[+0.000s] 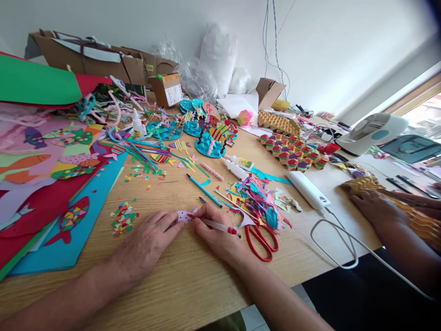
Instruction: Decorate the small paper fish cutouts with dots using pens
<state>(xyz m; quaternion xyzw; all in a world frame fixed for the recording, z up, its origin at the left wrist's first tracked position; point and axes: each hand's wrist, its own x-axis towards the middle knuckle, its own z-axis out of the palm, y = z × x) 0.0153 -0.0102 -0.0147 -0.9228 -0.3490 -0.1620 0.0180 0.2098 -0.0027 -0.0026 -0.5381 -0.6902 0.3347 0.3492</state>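
My right hand (pixel 214 232) is closed around a pen (pixel 220 225) with a pale clear barrel and a red end, its tip at a small lilac paper fish (pixel 184 215). The paper bears dark dots. From the other side, the fingers of my left hand (pixel 148 241) pinch and steady this fish on the table; they partly cover it. Just right of my right hand lie red-handled scissors (pixel 261 241), their blades partly under paper scraps. A blue pen (pixel 204 190) and a dark pen tip (pixel 202 200) lie beyond my fingers. Left of them is a heap of confetti (pixel 125 218).
Coloured sheets (pixel 74 248) with paper fish cover the left side. Shredded paper strips (pixel 260 197), glue bottles (pixel 236 170) and a white power bank (pixel 308 190) with a looped cable lie right. A co-worker's hand (pixel 377 209) rests on egg-carton pieces (pixel 422 220) at far right.
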